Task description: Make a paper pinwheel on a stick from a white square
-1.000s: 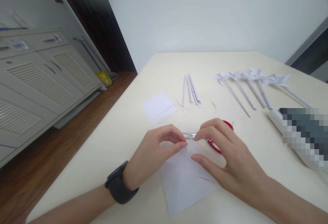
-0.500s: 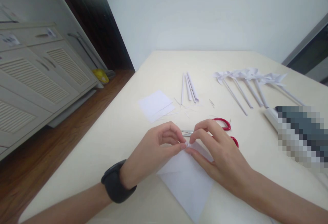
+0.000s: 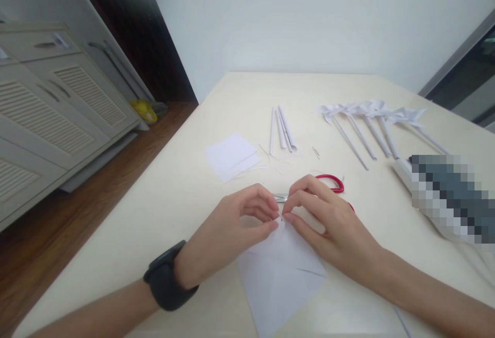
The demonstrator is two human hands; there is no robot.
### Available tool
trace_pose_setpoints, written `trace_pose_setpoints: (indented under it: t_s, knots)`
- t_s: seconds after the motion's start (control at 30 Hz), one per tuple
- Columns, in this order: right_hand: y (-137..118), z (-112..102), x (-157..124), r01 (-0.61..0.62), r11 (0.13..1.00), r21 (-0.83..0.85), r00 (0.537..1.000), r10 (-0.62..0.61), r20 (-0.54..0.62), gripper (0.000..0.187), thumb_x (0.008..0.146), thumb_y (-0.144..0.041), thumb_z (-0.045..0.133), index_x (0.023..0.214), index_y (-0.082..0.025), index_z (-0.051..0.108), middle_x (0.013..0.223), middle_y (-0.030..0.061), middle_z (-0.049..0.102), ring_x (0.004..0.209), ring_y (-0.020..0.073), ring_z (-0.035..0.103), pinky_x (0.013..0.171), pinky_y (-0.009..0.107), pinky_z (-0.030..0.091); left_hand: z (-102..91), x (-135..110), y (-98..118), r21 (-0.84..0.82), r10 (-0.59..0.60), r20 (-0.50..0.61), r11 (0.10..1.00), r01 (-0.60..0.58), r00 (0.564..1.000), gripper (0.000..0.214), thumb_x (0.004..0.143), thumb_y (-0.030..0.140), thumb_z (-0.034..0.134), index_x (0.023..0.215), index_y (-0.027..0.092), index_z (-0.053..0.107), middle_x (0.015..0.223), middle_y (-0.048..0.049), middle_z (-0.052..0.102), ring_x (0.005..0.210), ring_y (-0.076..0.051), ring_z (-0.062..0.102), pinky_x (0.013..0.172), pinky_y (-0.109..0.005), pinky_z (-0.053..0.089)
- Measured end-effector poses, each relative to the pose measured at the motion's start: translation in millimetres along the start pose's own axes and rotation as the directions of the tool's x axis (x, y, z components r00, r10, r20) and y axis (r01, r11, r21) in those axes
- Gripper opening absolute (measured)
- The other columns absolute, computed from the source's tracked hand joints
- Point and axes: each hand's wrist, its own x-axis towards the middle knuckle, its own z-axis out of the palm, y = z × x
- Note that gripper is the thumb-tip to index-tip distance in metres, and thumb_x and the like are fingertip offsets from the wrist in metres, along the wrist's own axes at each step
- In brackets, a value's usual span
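A white sheet of paper [image 3: 280,291], with a cut or crease line across it, lies in front of me and is raised at its far corner. My left hand [image 3: 242,219], with a black band at the wrist, pinches that corner between thumb and fingers. Close beside it, my right hand [image 3: 323,214] holds the same corner in a pinch. A tiny dark spot shows between the fingertips; I cannot make out what it is. Just beyond my hands lie scissors with red handles [image 3: 340,186], partly hidden by the right hand.
Square white papers [image 3: 232,155] lie at left, near thin scraps and several rolled paper sticks [image 3: 281,129]. Several paper pinwheels [image 3: 371,111] lie at the back right. A white and grey object, partly pixelated [image 3: 444,198], is on the right. A louvred cabinet [image 3: 69,95] stands left.
The paper has turned a little between my hands, its near corner swinging left. My fingertips have shifted slightly at the far corner. The whole view has moved a bit.
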Motion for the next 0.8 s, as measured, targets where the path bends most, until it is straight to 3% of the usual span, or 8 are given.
trace_pose_setpoints:
  t_s: [0.3,0.6,0.8]
  knots:
    - [-0.1,-1.5,0.5,-0.033,0.987,0.159,0.999,0.026,0.044,0.012,0.085,-0.009,0.048,0.084,-0.019,0.054,0.091,0.0008,0.05,0.082,0.012,0.051,0.069,0.025,0.04,2.6,0.5,-2.9,-0.031,-0.02,0.091,0.999,0.023,0.996,0.015,0.074,0.015,0.058,0.088,0.017,0.057,0.083,-0.0024,0.061,0.077,-0.015,0.058,0.076,-0.029,0.047]
    - [-0.4,-2.3,0.9,-0.081,0.975,0.206,0.997,0.077,0.029,0.009,0.085,-0.014,0.049,0.086,-0.022,0.052,0.091,-0.0005,0.051,0.081,0.0124,0.051,0.068,0.026,0.042,4.3,1.2,-5.1,0.055,-0.028,0.156,0.998,0.02,0.987,0.012,0.074,0.018,0.057,0.084,0.02,0.063,0.088,-0.0008,0.065,0.086,-0.02,0.059,0.076,-0.03,0.046]
    - [6.6,-4.8,1.4,-0.241,0.956,0.168,0.97,0.236,0.048,0.02,0.082,-0.029,0.053,0.1,-0.023,0.046,0.096,0.0029,0.054,0.088,0.0185,0.053,0.07,0.033,0.046,-3.1,3.1,0.6,-0.014,-0.091,0.07,0.996,0.092,0.993,0.007,0.076,0.018,0.054,0.079,0.018,0.06,0.086,-0.0021,0.064,0.083,-0.019,0.061,0.072,-0.029,0.048]
